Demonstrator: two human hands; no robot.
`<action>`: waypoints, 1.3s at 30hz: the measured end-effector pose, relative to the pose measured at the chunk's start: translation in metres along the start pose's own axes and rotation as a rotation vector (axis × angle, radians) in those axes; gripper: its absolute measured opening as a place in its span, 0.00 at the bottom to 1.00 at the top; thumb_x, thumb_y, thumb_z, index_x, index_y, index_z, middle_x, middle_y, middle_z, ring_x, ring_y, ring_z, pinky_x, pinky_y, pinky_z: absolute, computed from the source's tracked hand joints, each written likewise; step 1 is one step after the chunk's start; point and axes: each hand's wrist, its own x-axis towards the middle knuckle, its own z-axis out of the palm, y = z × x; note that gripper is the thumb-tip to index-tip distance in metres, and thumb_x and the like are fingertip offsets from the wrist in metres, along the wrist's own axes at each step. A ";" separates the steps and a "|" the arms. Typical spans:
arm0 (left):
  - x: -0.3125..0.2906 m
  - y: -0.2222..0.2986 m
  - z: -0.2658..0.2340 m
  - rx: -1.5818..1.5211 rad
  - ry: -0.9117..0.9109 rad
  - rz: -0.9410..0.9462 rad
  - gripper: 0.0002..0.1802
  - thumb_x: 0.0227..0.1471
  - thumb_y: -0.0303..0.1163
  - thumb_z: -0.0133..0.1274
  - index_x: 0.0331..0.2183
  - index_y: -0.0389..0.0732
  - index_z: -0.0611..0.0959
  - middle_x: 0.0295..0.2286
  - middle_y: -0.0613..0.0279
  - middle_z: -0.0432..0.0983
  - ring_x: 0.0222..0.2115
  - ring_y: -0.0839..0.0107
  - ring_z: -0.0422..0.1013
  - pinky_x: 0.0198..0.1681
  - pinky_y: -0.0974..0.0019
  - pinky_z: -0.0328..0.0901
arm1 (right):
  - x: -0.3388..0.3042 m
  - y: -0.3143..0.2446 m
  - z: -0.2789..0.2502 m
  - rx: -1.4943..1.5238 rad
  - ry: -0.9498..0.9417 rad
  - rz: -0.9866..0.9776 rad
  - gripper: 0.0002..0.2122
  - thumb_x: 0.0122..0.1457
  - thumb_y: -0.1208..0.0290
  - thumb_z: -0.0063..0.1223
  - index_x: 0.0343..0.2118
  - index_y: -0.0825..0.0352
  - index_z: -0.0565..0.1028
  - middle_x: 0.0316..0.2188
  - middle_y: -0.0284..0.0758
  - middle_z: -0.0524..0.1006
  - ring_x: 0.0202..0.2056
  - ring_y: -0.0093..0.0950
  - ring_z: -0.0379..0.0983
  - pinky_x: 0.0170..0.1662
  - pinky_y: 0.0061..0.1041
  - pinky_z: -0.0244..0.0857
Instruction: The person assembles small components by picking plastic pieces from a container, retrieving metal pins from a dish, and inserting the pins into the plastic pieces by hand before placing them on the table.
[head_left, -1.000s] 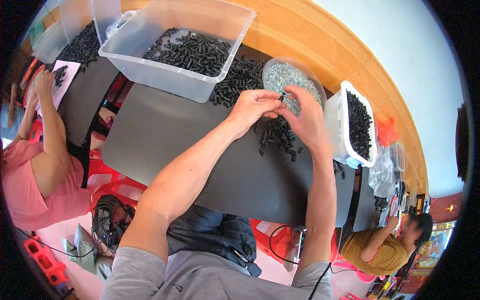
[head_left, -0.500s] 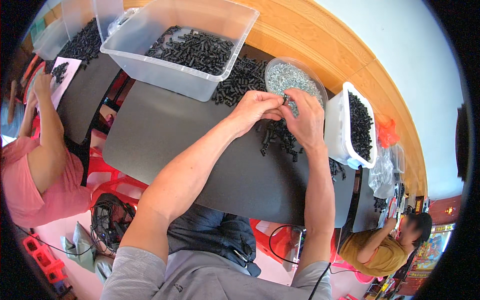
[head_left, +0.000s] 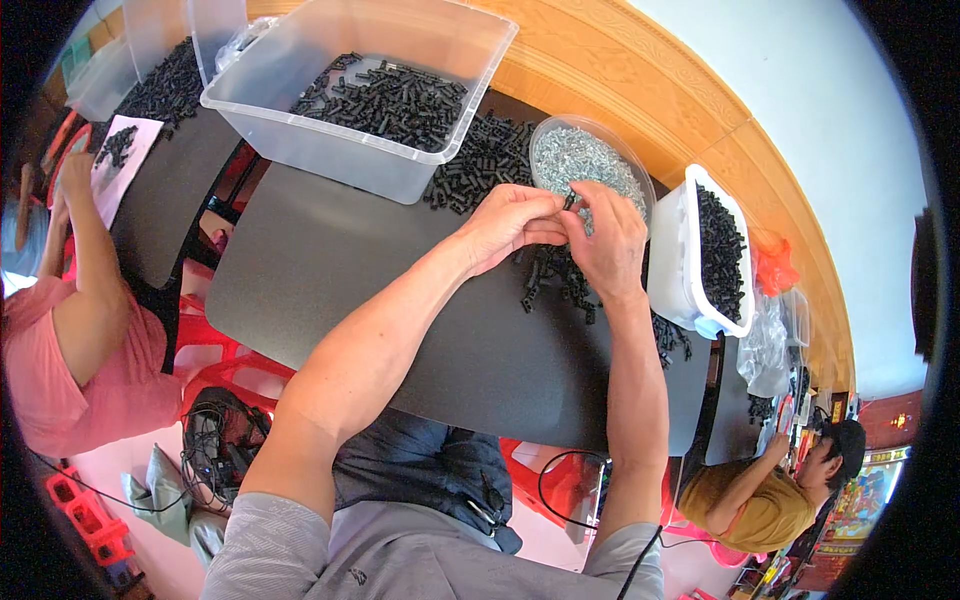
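Observation:
My left hand [head_left: 515,226] and my right hand [head_left: 609,238] meet above the table, fingertips pinched together. Between them is a small black plastic piece [head_left: 570,201], mostly hidden by the fingers; the left thumb and forefinger press on it from one side, the right ones from the other. Just behind the fingers, a round clear tub holds many small silvery metal pieces [head_left: 590,158], apparently screws. Loose black plastic pieces [head_left: 486,158] are heaped left of that tub, and more black pieces [head_left: 562,278] lie under my hands.
A large clear bin [head_left: 330,170] with black pieces stands at the far left of the dark table [head_left: 330,270]. At the right is a white bin [head_left: 672,262] full of black pieces. People work at neighbouring tables on the left [head_left: 85,340] and right [head_left: 755,500].
My right hand has shifted slightly, its fingers a little lower around the black piece. My left hand stays nearly still. The person on the left has moved a hand slightly on the pink-white sheet.

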 end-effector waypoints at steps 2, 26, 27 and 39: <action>-0.001 0.001 0.001 -0.009 -0.006 0.006 0.13 0.62 0.33 0.52 0.39 0.31 0.82 0.35 0.52 0.82 0.35 0.66 0.80 0.45 0.64 0.75 | -0.001 0.000 0.002 0.024 -0.002 0.014 0.17 0.47 0.75 0.65 0.41 0.65 0.76 0.37 0.36 0.80 0.35 0.36 0.77 0.40 0.32 0.71; -0.008 0.008 0.007 0.054 0.069 -0.017 0.15 0.63 0.32 0.51 0.42 0.29 0.82 0.35 0.53 0.82 0.36 0.66 0.80 0.45 0.63 0.75 | -0.001 -0.014 0.011 0.108 -0.004 0.064 0.15 0.50 0.79 0.61 0.42 0.67 0.75 0.33 0.38 0.79 0.31 0.36 0.78 0.36 0.34 0.73; -0.008 0.007 0.006 0.057 0.063 -0.001 0.14 0.63 0.33 0.51 0.41 0.31 0.83 0.36 0.53 0.82 0.36 0.65 0.80 0.45 0.62 0.75 | 0.000 -0.015 0.010 0.139 -0.003 0.093 0.15 0.50 0.79 0.62 0.42 0.67 0.75 0.33 0.37 0.79 0.31 0.36 0.77 0.36 0.34 0.72; -0.004 0.003 0.003 0.007 0.009 0.043 0.13 0.63 0.34 0.52 0.39 0.32 0.83 0.38 0.51 0.82 0.38 0.64 0.80 0.46 0.61 0.74 | 0.000 -0.008 0.013 0.085 0.051 0.085 0.17 0.48 0.77 0.64 0.44 0.65 0.77 0.38 0.36 0.81 0.32 0.32 0.79 0.39 0.31 0.72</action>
